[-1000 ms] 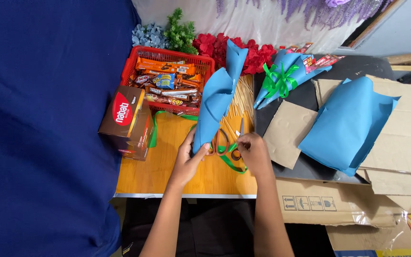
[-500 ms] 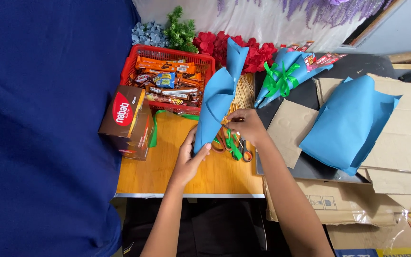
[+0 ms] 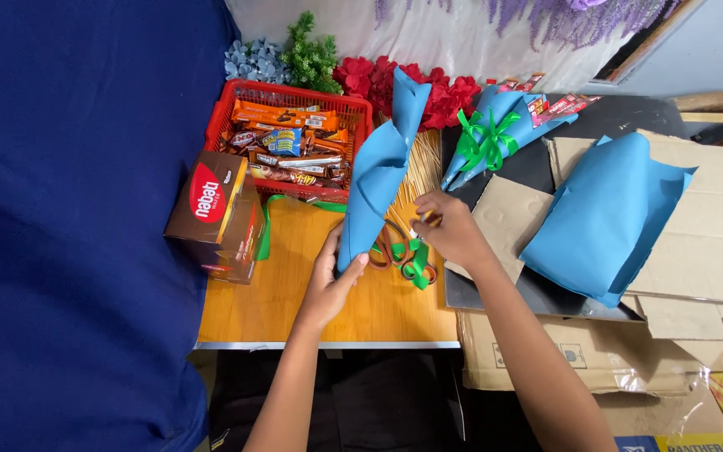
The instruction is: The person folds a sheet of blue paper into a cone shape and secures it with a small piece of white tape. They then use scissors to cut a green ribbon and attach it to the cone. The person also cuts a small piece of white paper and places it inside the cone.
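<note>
My left fingers (image 3: 351, 266) are curled round the narrow foot of the blue cone (image 3: 376, 180), thumb on the near side, so the rolled paper can't spring open. The cone lies slanted up the bench (image 3: 294, 293), its wide mouth by the red basket (image 3: 290, 105) of snack bars. My right hand (image 3: 453, 230) hovers just beside it, fingertips pinched on something small and pale; I can't tell what. Largest around me: the dark blue cloth (image 3: 69, 251) at left, then flattened cardboard (image 3: 713, 251) with a loose blue sheet (image 3: 604, 218) on it, then a finished cone (image 3: 495, 125) tied with green ribbon. The brown box (image 3: 215, 218) sits by the basket. Smallest, the scissors (image 3: 391, 251) and green ribbon (image 3: 416, 268), just under my right wrist.
</note>
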